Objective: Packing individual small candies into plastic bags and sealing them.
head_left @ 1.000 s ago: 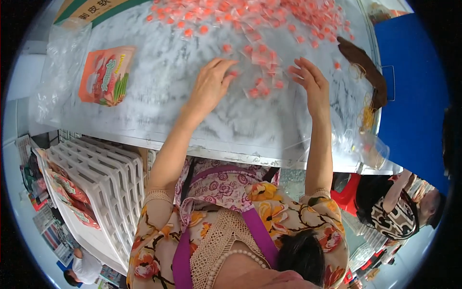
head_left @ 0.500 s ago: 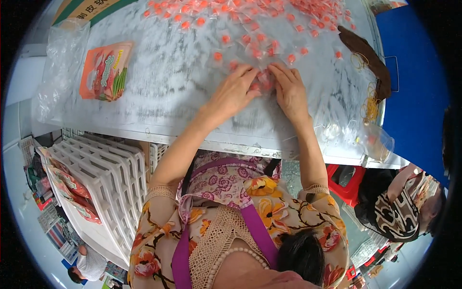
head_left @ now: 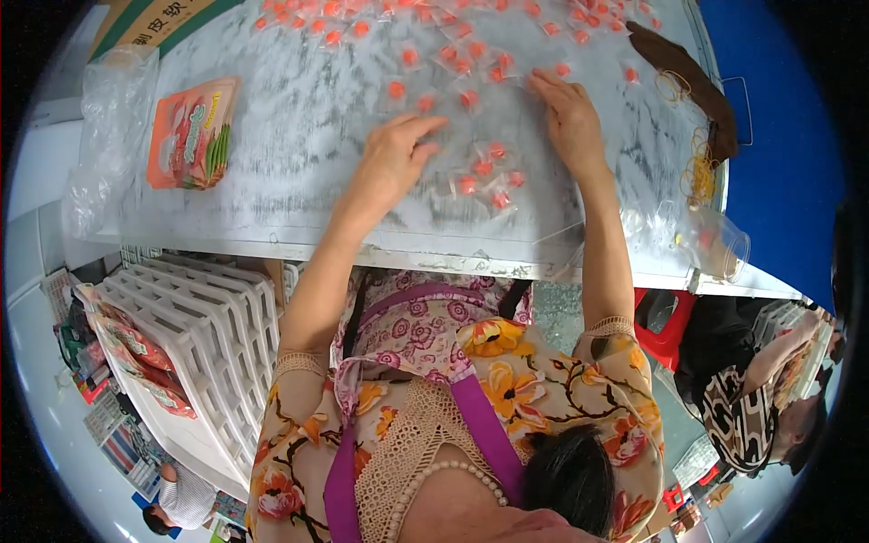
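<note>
A small group of orange-red pieces in clear wrappers (head_left: 482,168) lies on the table near its front edge, between my hands. To their left is my left hand (head_left: 391,158), with index finger and thumb apart and nothing between them. My right hand (head_left: 572,127) reaches farther in on the right, fingers stretched forward. Its fingertips are close to a single wrapped piece (head_left: 563,70); whether they touch it I cannot tell. More loose wrapped pieces (head_left: 463,65) are scattered beyond my hands, up to a denser spread at the far edge.
At left lie a red printed pouch (head_left: 192,136), a clear plastic bag (head_left: 116,136) and a cardboard box (head_left: 167,20). Along the right edge are a brown cloth (head_left: 683,77), yellow rubber bands (head_left: 700,181) and a clear cup (head_left: 724,246) on its side. White crates (head_left: 213,335) stand below left.
My hands have parted, the left moving left and the right moving up and right. The few wrapped pieces that were between my fingers now lie free on the table, nearer to me.
</note>
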